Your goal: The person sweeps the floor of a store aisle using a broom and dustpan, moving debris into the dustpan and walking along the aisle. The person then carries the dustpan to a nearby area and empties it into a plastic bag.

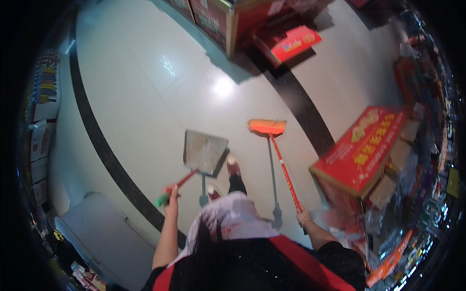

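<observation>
My left hand (172,192) grips the red handle of a dustpan (204,151), near the handle's green end grip (162,200). The dustpan's grey metal pan is in front of my feet, with its shadow beside it. Whether the pan touches the floor I cannot tell. In my right hand (304,216) is the red stick of a broom (284,171). The broom's orange head (267,126) lies farther forward and to the right of the pan, bristles pointing away from me. My maroon shoes (234,165) with pale toes stand just behind the pan.
On the pale tiled floor (145,109) run dark bands. A large red printed box (364,149) stands at right beside cluttered goods. Ahead are a boxed display (214,22) and a red open carton (296,45). A grey rounded panel (105,236) is at lower left; shelves (45,80) line the left.
</observation>
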Tool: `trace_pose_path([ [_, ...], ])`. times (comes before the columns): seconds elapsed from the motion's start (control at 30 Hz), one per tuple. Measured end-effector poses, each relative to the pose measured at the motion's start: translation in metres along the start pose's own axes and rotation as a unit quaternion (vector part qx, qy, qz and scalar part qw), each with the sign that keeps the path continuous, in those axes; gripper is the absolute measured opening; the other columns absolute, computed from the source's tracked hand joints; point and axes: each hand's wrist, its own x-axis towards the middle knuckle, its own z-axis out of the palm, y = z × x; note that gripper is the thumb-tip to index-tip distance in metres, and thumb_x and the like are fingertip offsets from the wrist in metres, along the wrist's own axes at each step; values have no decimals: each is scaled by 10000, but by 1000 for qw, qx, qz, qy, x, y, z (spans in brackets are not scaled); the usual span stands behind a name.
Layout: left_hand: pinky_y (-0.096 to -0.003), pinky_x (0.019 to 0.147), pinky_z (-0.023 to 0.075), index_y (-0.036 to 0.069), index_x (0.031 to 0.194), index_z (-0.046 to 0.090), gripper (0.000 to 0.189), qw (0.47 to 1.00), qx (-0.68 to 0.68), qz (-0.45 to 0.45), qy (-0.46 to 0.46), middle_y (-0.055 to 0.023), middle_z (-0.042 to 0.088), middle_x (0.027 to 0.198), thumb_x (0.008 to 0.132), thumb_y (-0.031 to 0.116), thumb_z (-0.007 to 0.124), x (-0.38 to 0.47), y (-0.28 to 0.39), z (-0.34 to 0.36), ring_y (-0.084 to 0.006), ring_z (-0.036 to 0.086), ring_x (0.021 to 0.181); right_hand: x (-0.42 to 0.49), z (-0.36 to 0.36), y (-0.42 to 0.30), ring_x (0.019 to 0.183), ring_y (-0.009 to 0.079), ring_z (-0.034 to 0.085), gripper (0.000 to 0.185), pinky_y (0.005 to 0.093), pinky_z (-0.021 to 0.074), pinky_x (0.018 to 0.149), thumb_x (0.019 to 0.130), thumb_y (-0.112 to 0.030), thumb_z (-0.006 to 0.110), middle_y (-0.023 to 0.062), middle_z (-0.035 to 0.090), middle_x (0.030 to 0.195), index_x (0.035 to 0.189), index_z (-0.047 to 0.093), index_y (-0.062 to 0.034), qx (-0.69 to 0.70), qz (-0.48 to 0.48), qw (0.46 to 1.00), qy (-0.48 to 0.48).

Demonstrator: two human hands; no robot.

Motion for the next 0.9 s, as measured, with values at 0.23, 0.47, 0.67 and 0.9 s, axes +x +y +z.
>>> trace_pose_path([
  [0.23,-246,555,466,73,811,506,133,990,-93,81,-74,-42,545,875,786,172,591,13,-11,-15,-119,511,726,-130,22,152,353,161,453,347,295,357,331,811,-324,505,78,497,490,1131,532,-193,137,-98,984,-62],
  [0.47,-226,538,454,71,795,544,88,986,-116,95,-78,-23,556,821,769,134,601,0,-37,-99,-91,516,698,-52,47,16,307,179,384,276,316,319,275,845,-347,452,65,393,444,828,511,-78,281,-3,959,-27],
  [0.67,-205,537,439,67,758,551,67,986,-124,110,-3,-12,559,819,760,100,609,-18,-79,-209,-77,510,653,8,177,-251,333,145,314,180,263,277,304,757,-62,286,26,326,443,609,387,-69,274,-57,942,-188],
  [0.9,-199,554,423,52,771,567,42,959,-127,190,165,-3,565,726,749,48,602,-57,-104,-286,-65,514,642,-147,311,-279,402,177,451,57,300,356,342,712,9,415,64,428,513,695,442,-38,11,-140,966,-217],
])
